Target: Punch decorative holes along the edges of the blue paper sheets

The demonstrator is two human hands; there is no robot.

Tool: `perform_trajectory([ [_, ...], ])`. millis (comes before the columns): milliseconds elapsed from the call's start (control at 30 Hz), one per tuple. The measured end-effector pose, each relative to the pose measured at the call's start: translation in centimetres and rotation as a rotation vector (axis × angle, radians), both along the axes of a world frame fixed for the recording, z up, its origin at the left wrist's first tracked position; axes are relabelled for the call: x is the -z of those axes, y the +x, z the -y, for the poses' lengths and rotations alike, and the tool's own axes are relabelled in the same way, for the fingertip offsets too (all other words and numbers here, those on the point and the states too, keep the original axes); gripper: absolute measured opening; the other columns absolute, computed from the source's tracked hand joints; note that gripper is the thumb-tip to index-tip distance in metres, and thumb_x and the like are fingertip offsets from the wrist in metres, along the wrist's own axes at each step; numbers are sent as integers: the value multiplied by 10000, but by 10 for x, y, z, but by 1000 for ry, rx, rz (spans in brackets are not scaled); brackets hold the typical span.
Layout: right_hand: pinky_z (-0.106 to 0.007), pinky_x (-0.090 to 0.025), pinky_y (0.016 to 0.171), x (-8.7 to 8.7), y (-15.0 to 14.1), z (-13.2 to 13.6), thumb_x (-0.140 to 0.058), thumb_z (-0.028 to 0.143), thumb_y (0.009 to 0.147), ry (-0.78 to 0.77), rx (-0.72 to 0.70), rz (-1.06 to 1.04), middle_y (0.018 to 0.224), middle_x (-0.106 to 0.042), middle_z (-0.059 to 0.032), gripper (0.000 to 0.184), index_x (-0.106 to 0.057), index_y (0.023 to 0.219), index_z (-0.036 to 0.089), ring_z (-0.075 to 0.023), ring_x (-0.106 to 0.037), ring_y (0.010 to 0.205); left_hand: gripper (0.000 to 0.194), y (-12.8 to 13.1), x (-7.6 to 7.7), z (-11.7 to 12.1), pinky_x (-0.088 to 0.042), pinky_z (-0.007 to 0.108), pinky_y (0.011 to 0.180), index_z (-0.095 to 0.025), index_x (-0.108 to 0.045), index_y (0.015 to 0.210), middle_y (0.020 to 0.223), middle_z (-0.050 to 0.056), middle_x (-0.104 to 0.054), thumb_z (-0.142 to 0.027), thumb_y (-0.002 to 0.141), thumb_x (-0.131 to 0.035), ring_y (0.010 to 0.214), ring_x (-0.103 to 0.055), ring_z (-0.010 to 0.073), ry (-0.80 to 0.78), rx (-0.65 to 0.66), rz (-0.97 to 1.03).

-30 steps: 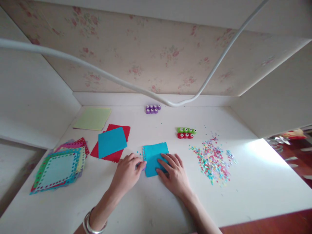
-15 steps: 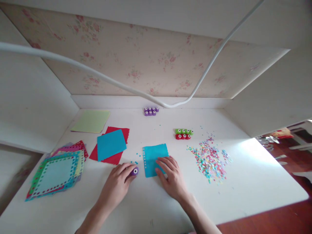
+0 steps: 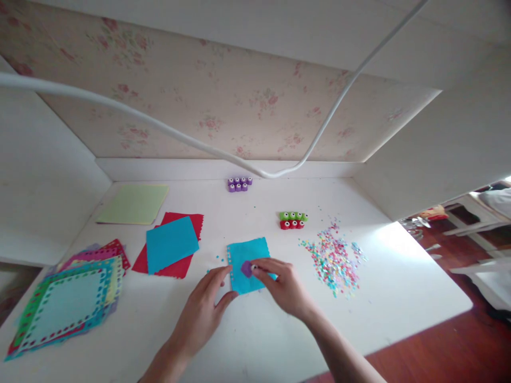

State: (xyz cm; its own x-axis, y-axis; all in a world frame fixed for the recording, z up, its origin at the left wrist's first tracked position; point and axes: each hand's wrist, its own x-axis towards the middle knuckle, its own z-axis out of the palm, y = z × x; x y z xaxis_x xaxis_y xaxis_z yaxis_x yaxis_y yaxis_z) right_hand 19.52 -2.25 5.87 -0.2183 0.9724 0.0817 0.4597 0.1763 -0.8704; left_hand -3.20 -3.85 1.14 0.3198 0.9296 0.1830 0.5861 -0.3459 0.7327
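Note:
A blue sheet of paper (image 3: 243, 252) lies in front of me, with a row of punched holes along its left edge. Over its middle, my right hand (image 3: 281, 279) pinches a small purple craft punch (image 3: 246, 268) between thumb and fingers. My left hand (image 3: 209, 298) is open at the sheet's left side, thumb and fingers spread, the tips by the paper's edge. Whether those tips press on the paper I cannot tell. A few blue punched bits (image 3: 219, 258) lie just left of the sheet.
Left are a blue sheet (image 3: 171, 244) on red paper (image 3: 139, 263), pale green sheets (image 3: 133, 205) and a pile of hole-edged papers (image 3: 66, 300). Purple punches (image 3: 239, 184) stand at the back, green and red ones (image 3: 293, 220) nearer. Confetti (image 3: 335, 255) is scattered right; a white cable (image 3: 179, 139) hangs ahead.
The purple punch has passed from my left hand to my right and is over the blue sheet. My left hand has opened and moved right to the sheet's edge. The view has shifted slightly.

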Motion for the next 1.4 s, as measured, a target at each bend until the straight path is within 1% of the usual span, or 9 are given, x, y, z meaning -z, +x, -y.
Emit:
perform_trajectory([
  [100, -351, -569, 826, 2, 46, -34, -612, 446, 894, -24, 352, -35, 1008, -773, -30, 305, -749, 1078, 244, -220, -720, 916, 337, -1, 9, 1, -597, 310, 772, -265, -517, 1266, 1104, 63, -673, -381, 952, -548, 866, -675, 180, -52, -13, 23],
  [167, -376, -563, 800, 5, 84, -63, -610, 508, 862, -7, 586, 47, 985, -777, -45, 399, -742, 1116, 231, -246, -720, 896, 297, -1, 14, 1, -594, 311, 775, -267, -538, 1238, 1093, 59, -681, -367, 959, -540, 858, -678, 177, -52, -15, 24],
  [300, -346, -530, 788, 15, 148, -114, -559, 542, 851, -6, 794, 366, 980, -780, -49, 444, -755, 1102, 233, -255, -712, 916, 256, 0, 22, -1, -586, 340, 829, -263, -583, 1199, 1064, 47, -709, -330, 954, -553, 885, -694, 188, 30, -20, -12],
  [433, -373, -507, 803, 30, 174, -139, -584, 522, 806, -56, 802, 485, 989, -779, -64, 419, -776, 1050, 240, -294, -696, 953, 236, 0, 25, -3, -574, 383, 896, -245, -621, 1169, 1070, 59, -729, -298, 949, -556, 944, -705, 214, 123, -21, -51],
  [600, -384, -491, 826, 44, 175, -147, -595, 518, 784, -107, 768, 580, 987, -780, -49, 368, -793, 990, 285, -310, -682, 982, 224, -1, 24, -4, -582, 379, 880, -233, -641, 1147, 1063, 68, -732, -265, 949, -542, 948, -705, 214, 145, -11, -70],
  [767, -373, -500, 814, 46, 173, -150, -625, 548, 762, -136, 749, 598, 993, -777, -66, 403, -793, 1006, 275, -315, -688, 973, 215, 0, 22, -5, -585, 373, 875, -234, -649, 1132, 1061, 64, -734, -254, 947, -541, 969, -698, 212, 142, -9, -81],
  [900, -377, -497, 831, 42, 176, -143, -532, 541, 833, -111, 788, 571, 1013, -771, -77, 460, -756, 1119, 258, -313, -680, 1006, 214, 0, 21, -6, -582, 382, 887, -233, -655, 1121, 1050, 74, -736, -249, 952, -525, 959, -703, 212, 145, -15, -71],
  [1167, -343, -514, 719, 52, 175, -109, -560, 548, 794, -102, 745, 502, 865, -778, -66, 458, -778, 1035, 225, -270, -704, 813, 210, 0, 20, -6, -581, 361, 864, -232, -642, 1126, 1053, 79, -732, -259, 967, -508, 958, -700, 211, 127, 11, -75],
  [1400, -368, -510, 788, 59, 171, -111, -561, 514, 823, -102, 719, 487, 977, -778, -62, 414, -761, 1062, 242, -274, -705, 905, 208, -1, 21, -5, -572, 351, 873, -238, -643, 1130, 1063, 65, -729, -250, 962, -521, 974, -690, 206, 121, 14, -73],
])
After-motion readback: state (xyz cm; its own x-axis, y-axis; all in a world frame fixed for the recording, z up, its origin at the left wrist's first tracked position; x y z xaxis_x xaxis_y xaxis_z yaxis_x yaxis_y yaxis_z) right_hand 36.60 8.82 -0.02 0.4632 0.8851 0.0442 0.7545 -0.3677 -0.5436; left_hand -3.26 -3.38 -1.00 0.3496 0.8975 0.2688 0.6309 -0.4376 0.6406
